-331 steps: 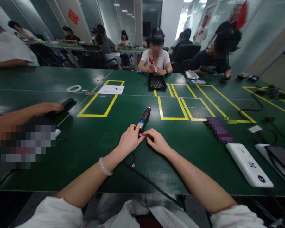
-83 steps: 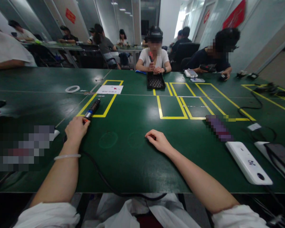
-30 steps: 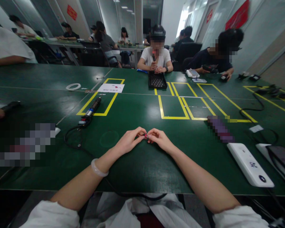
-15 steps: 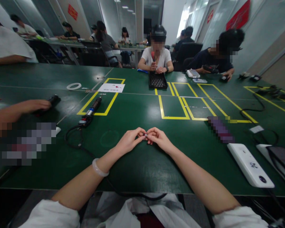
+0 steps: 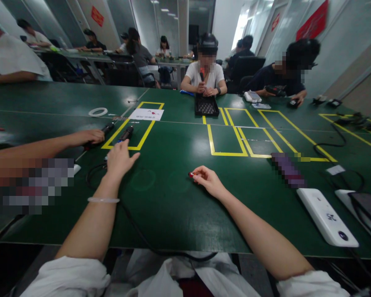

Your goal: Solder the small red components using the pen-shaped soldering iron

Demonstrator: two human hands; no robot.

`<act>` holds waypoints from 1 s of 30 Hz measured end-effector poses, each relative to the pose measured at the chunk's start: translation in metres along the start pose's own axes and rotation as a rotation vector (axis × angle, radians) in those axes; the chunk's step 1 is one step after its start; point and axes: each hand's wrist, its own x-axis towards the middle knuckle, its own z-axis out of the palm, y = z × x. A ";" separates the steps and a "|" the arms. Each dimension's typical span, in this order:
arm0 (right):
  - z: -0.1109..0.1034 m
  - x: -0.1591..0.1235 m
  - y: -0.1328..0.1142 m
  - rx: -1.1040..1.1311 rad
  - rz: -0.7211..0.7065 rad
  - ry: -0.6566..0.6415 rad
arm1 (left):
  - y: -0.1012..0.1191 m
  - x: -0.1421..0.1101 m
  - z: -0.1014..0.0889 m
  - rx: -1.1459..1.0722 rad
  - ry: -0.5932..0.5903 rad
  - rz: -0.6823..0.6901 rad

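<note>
Between the thumb and fingertips of my right hand [image 5: 207, 180] is a small red piece with a pale part [image 5: 191, 175], held just above the green table [image 5: 185, 218]. It is too small to name further. My left hand [image 5: 120, 159] reaches out over a black cylindrical tool [image 5: 127, 133] with a cord. Its fingers are stretched forward and its thumb stands apart, so the hand is open. The hand covers the rear of the tool, and I cannot tell whether the fingers touch it. A pale bangle [image 5: 103, 200] circles my left wrist.
Yellow tape outlines [image 5: 228, 154] mark the table. A printed sheet [image 5: 146, 114] and a white ring [image 5: 98, 112] lie at the back left. A co-worker's hand [image 5: 94, 137] holds a dark tool nearby. Opposite, another person works over a black tray [image 5: 207, 110]. A white power bank [image 5: 326, 216] lies right.
My left hand has let go of the small piece and moved left and forward to the black tool. My right hand keeps the piece in place. The co-worker's hand at left has moved right.
</note>
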 end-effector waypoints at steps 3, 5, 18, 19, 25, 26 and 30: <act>0.000 0.000 0.000 -0.030 -0.001 -0.002 | -0.060 0.014 0.006 0.102 -0.115 -0.252; 0.001 0.000 0.001 -0.039 0.000 -0.003 | -0.084 0.017 0.009 0.058 -0.235 -0.261; 0.002 0.001 0.003 -0.120 -0.006 0.050 | -0.020 0.004 0.006 0.145 -0.259 -0.056; 0.003 0.001 0.003 -0.118 -0.015 0.052 | -0.007 0.000 0.006 0.145 -0.265 -0.036; 0.002 0.001 0.002 -0.179 -0.058 0.078 | 0.072 -0.036 0.008 0.107 -0.233 0.145; 0.002 0.001 0.001 -0.200 -0.065 0.082 | 0.084 -0.042 0.009 0.086 -0.229 0.189; 0.000 0.000 0.000 -0.249 -0.085 0.105 | 0.124 -0.065 0.010 -0.005 -0.229 0.346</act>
